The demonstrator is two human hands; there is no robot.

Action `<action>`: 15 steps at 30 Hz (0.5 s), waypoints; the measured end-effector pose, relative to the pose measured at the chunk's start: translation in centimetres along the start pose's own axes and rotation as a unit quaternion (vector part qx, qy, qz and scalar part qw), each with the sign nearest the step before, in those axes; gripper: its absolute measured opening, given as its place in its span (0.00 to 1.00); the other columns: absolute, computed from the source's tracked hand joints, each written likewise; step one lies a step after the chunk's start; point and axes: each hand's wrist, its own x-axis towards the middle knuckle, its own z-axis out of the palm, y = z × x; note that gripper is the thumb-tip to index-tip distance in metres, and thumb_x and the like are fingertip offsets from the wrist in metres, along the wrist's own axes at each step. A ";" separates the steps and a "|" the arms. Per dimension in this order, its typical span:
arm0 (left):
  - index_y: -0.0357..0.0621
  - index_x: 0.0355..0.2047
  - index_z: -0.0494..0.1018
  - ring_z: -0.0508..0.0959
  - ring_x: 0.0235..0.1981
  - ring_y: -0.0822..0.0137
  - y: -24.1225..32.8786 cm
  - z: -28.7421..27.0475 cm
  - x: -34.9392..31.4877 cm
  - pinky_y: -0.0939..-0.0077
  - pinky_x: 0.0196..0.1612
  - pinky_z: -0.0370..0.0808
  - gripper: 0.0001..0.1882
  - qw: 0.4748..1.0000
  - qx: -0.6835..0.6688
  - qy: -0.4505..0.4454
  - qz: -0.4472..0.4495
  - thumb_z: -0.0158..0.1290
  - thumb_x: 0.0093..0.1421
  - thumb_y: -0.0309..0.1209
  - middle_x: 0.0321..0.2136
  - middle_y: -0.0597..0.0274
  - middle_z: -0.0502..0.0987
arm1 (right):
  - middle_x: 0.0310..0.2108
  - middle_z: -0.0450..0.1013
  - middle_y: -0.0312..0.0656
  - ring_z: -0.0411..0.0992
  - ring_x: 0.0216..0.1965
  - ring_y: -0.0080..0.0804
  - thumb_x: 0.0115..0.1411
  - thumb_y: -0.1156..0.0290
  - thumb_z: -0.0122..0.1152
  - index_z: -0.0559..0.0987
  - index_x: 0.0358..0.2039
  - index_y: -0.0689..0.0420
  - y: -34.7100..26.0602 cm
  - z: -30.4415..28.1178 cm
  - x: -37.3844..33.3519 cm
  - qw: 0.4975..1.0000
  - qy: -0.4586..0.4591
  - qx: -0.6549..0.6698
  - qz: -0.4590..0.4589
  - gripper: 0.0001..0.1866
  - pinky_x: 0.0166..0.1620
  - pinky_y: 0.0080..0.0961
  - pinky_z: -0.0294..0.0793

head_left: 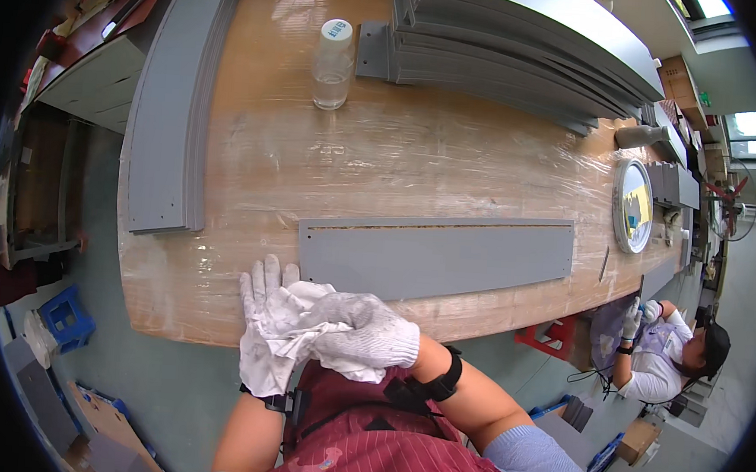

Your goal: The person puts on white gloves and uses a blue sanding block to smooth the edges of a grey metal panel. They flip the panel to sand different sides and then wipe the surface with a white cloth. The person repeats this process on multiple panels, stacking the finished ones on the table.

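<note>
A crumpled white cloth [278, 338] hangs between my hands at the near edge of the table. My right hand [365, 326], in a white knitted glove, is closed on the cloth with its fingers bent. Gloved as well, my left hand [264, 288] has its fingers stretched out and apart; the cloth covers much of its palm. Just beyond my hands lies a long grey panel [437, 259] on the table. A dark brownish slot or line runs along its far side, and small holes show at its corners.
Grey panels [174, 102] are stacked at the left, with a larger stack [510, 54] at the far side. A capped clear bottle [332, 69] of liquid stands between them. Rightward are a round white lid or tub [632, 207] and a seated co-worker [660, 357].
</note>
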 end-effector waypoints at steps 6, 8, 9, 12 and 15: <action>0.48 0.59 0.67 0.54 0.69 0.39 1.3 1.2 0.0 0.41 0.72 0.44 0.31 0.998 -0.018 0.015 -0.065 0.52 0.58 0.49 0.67 0.39 0.58 | 0.56 0.72 0.52 0.70 0.57 0.51 0.51 0.54 0.67 0.79 0.53 0.48 1.1 -5.9 -1.5 0.743 0.383 -0.542 -0.080 0.28 0.59 0.50 0.68; 0.46 0.59 0.66 0.53 0.70 0.39 1.2 2.1 0.3 0.42 0.72 0.43 0.31 0.999 -0.017 0.024 -0.045 0.51 0.59 0.47 0.68 0.39 0.57 | 0.60 0.68 0.51 0.64 0.61 0.56 0.53 0.52 0.64 0.77 0.55 0.44 3.8 -2.3 2.0 0.714 0.338 -0.593 -0.156 0.28 0.64 0.59 0.58; 0.45 0.60 0.66 0.52 0.70 0.38 1.2 2.4 0.2 0.42 0.72 0.42 0.31 0.999 -0.011 0.026 -0.039 0.51 0.59 0.46 0.68 0.39 0.56 | 0.60 0.67 0.51 0.61 0.63 0.59 0.54 0.51 0.63 0.78 0.55 0.42 5.0 -1.2 3.6 0.734 0.302 -0.570 -0.213 0.27 0.65 0.63 0.54; 0.42 0.63 0.65 0.51 0.71 0.39 1.4 2.0 0.3 0.43 0.73 0.40 0.32 0.998 -0.013 -0.004 -0.063 0.49 0.61 0.43 0.70 0.40 0.53 | 0.58 0.68 0.50 0.64 0.61 0.56 0.55 0.53 0.61 0.78 0.54 0.41 4.7 -1.7 3.9 0.742 0.308 -0.546 -0.236 0.25 0.64 0.59 0.58; 0.39 0.65 0.62 0.49 0.71 0.40 1.7 1.7 0.1 0.45 0.74 0.38 0.33 0.997 0.024 -0.019 -0.066 0.48 0.62 0.42 0.71 0.42 0.51 | 0.54 0.70 0.50 0.66 0.57 0.55 0.53 0.54 0.64 0.80 0.51 0.42 4.9 -6.6 -0.8 0.730 0.365 -0.542 -0.202 0.23 0.60 0.59 0.63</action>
